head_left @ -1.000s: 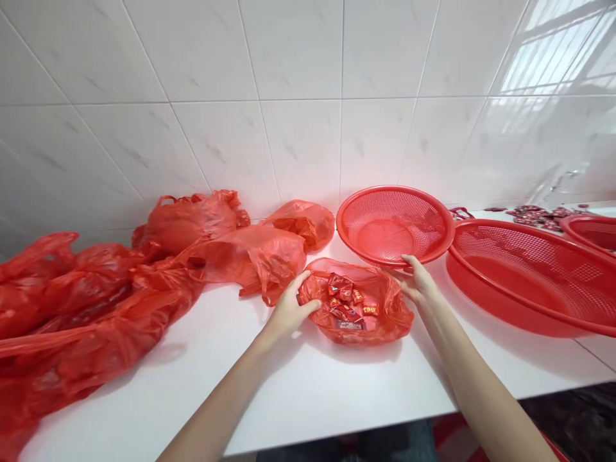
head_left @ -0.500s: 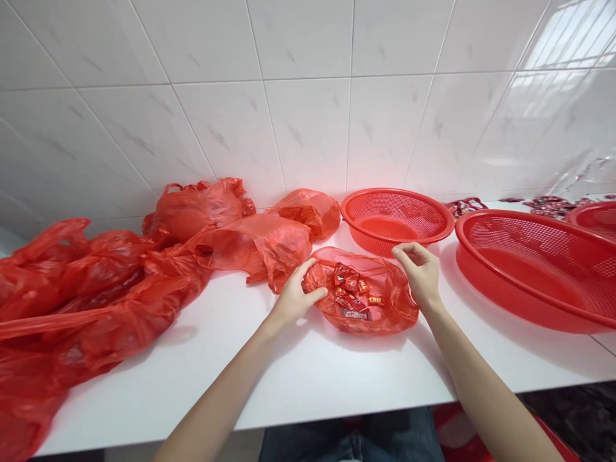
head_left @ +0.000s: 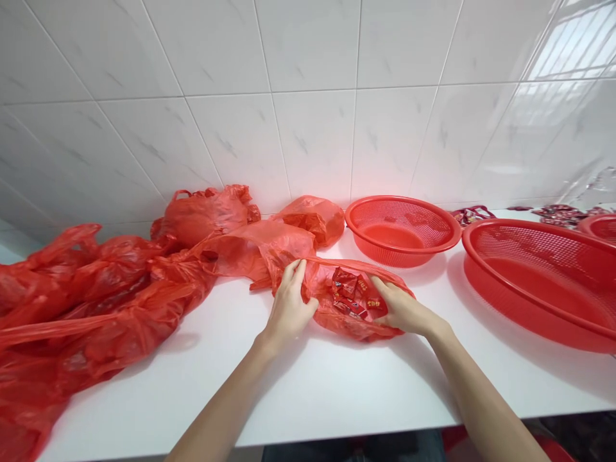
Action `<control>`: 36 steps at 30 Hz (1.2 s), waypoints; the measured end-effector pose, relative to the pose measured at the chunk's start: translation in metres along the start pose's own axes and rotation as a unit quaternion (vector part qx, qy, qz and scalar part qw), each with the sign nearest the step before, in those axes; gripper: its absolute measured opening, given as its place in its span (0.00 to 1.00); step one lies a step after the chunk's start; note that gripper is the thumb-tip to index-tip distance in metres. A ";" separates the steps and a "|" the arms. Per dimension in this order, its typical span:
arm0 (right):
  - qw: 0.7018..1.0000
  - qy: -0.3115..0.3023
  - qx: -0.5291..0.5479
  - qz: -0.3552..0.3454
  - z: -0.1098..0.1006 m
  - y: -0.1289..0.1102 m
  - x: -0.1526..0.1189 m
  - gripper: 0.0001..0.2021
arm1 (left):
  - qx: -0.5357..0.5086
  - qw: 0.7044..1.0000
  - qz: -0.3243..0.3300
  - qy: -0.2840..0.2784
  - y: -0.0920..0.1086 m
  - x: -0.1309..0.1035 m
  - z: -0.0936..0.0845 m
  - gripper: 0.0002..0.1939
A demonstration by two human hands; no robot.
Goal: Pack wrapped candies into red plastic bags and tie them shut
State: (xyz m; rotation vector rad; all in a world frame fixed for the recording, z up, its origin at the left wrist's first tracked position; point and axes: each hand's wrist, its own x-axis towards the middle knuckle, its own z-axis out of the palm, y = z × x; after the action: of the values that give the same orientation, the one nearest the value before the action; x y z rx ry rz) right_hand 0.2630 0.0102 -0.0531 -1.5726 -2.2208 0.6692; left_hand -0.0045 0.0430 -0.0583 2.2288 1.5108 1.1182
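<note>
No text can be read with certainty. Yellow characters are printed on a small red packet (head_left: 374,304) in the open red bag (head_left: 353,328), but they are too small and blurred to be made out. Similar yellow marks are seen on a second packet (head_left: 362,285) beside it, and pale marks on a third packet (head_left: 351,307); none can be read.

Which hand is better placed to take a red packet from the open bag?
Probably the right hand: its fingers are beside the red packets in the open bag; the left hand is at the rim, farther away.
</note>
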 end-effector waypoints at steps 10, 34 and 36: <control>0.987 0.049 0.045 -0.145 0.027 0.015 0.006 0.53 | 0.029 0.937 0.345 0.055 0.026 -0.011 0.017 0.17; 0.955 0.198 0.150 -0.160 0.030 -0.004 0.023 0.12 | 0.020 0.990 0.119 -0.079 -0.001 0.012 0.039 0.16; 0.931 0.238 0.230 -0.153 0.023 -0.008 0.019 0.09 | -0.035 0.991 0.114 -0.055 0.005 0.010 0.033 0.16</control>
State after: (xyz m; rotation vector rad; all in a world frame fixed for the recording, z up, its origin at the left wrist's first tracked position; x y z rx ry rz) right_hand 0.2384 0.0217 -0.0677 -0.9955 -1.7296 0.5821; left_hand 0.0237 0.0561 -0.0733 2.4164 1.1804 1.0710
